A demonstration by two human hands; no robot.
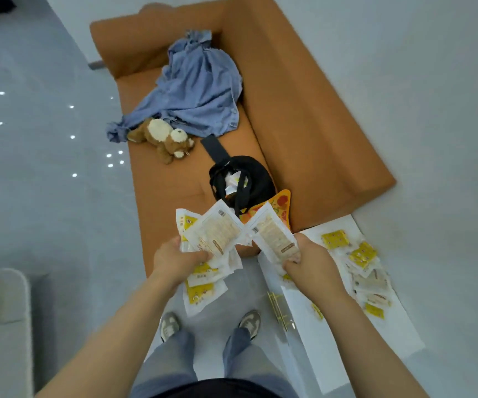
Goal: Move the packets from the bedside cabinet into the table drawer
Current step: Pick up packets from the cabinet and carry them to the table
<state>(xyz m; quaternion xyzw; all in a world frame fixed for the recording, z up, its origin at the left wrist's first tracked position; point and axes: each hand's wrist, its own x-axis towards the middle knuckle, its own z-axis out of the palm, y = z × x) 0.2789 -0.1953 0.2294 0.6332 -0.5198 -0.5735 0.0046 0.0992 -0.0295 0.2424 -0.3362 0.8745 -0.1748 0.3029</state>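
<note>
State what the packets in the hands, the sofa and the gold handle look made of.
The packets look like thin plastic film, white with seemingly clear windows; their edges crumple and bend. The sofa seems matte orange fabric or faux suede, weave too blurred to tell. The gold handle is likely polished metal, given bright glints.

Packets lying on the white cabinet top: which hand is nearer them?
Right. The right hand holds a packet just left of that pile; the left hand grips a bunch farther left.
</note>
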